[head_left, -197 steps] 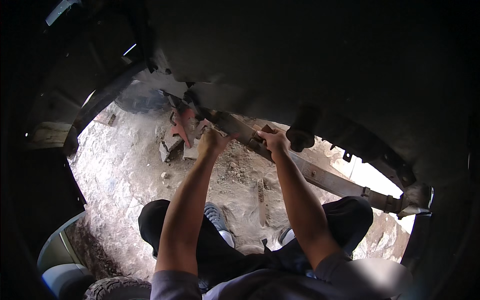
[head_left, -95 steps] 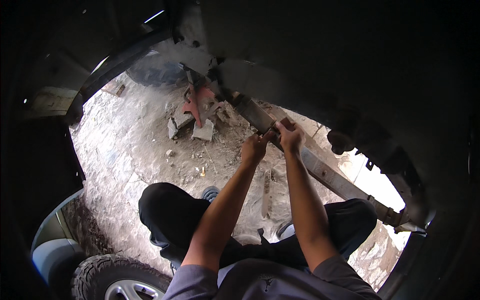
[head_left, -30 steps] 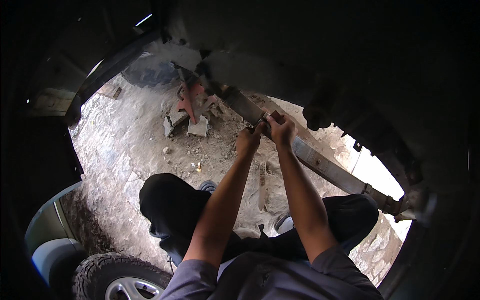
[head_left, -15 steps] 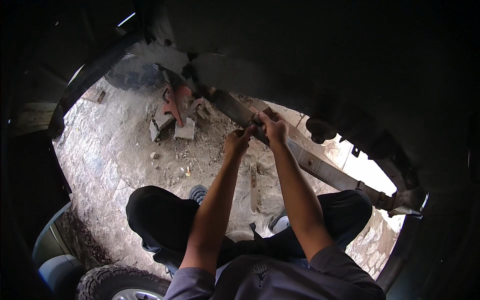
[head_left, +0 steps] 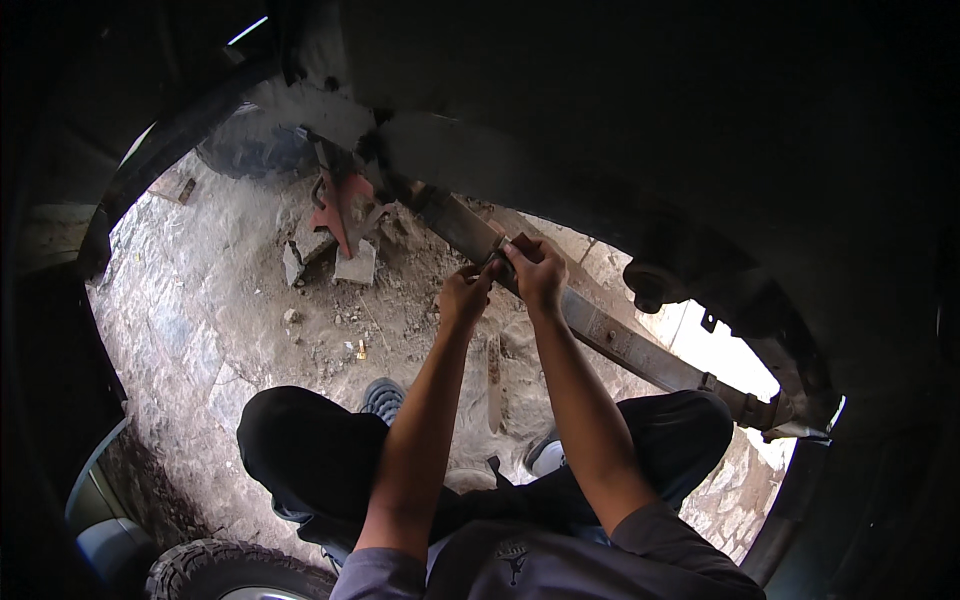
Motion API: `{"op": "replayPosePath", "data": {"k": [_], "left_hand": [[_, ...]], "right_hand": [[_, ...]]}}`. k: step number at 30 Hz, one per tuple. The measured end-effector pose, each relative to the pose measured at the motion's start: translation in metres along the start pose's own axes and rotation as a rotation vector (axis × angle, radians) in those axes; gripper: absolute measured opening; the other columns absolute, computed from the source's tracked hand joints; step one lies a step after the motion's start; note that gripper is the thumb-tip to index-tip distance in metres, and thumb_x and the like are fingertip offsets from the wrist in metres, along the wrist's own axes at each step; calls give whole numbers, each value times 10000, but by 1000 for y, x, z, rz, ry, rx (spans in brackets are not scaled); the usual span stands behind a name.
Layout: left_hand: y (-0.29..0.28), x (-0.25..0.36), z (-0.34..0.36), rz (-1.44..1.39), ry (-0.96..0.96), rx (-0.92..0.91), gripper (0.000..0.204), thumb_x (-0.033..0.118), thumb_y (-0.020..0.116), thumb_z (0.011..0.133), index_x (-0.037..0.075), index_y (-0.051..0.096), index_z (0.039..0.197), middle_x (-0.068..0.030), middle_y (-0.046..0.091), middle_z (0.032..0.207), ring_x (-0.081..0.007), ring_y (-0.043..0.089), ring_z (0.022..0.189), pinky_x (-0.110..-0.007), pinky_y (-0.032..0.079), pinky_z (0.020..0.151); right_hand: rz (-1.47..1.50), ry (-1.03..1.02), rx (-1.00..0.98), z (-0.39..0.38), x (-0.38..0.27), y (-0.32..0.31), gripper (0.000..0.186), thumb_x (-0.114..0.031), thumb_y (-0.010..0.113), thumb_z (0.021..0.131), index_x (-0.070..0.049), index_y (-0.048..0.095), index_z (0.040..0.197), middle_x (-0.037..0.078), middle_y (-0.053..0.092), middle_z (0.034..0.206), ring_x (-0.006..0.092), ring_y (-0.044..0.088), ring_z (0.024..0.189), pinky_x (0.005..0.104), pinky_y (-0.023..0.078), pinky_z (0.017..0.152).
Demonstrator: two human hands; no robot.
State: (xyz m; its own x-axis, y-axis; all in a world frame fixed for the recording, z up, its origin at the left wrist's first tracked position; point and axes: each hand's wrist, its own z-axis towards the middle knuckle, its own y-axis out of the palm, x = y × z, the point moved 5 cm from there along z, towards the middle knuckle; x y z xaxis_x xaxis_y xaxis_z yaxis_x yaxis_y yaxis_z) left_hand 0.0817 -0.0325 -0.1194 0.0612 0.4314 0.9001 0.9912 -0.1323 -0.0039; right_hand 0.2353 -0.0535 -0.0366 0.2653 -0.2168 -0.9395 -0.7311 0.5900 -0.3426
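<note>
Left grip (head_left: 464, 299) sits farther right of the red stand (head_left: 336, 220) than before, beside the right grip (head_left: 538, 275), which pinches that long metal bar (head_left: 622, 344) running far left to near right (can't tell left's hold), probably heavy, stiff, gritty, so grab its edges.

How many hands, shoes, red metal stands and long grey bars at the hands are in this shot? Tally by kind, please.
Hands: 2
Shoes: 2
Red metal stand: 1
Long grey bar at the hands: 1
Total: 6
</note>
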Motion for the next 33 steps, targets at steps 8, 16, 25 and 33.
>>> {"op": "replayPosePath", "data": {"k": [8,16,25,33], "left_hand": [[4,13,-7,128,43,26,642,589,784,876,36,771,1201,-77,760,776,-156,711,649,-326,545,645],[-4,18,-5,216,50,40,580,553,773,917,39,776,1186,-60,737,846,-135,686,686,-308,550,616],[-3,5,4,229,101,65,666,703,692,882,132,789,1212,-103,737,721,-243,751,726,-400,557,710],[0,7,0,330,73,50,661,752,611,897,207,783,1228,-191,769,879,-393,752,942,-488,568,841]], "right_hand": [[-40,-84,9,20,3,6,181,-163,870,853,-27,756,886,20,698,715,84,607,570,270,470,529],[-159,-179,10,8,-9,6,229,-214,883,833,-30,759,889,59,755,770,112,652,600,293,510,574],[-188,-173,25,15,11,9,224,-232,893,830,-48,780,890,41,746,753,95,634,585,280,502,566],[-152,-147,-66,19,7,4,235,-225,891,827,-42,791,935,74,786,851,136,701,709,301,548,671]]}}
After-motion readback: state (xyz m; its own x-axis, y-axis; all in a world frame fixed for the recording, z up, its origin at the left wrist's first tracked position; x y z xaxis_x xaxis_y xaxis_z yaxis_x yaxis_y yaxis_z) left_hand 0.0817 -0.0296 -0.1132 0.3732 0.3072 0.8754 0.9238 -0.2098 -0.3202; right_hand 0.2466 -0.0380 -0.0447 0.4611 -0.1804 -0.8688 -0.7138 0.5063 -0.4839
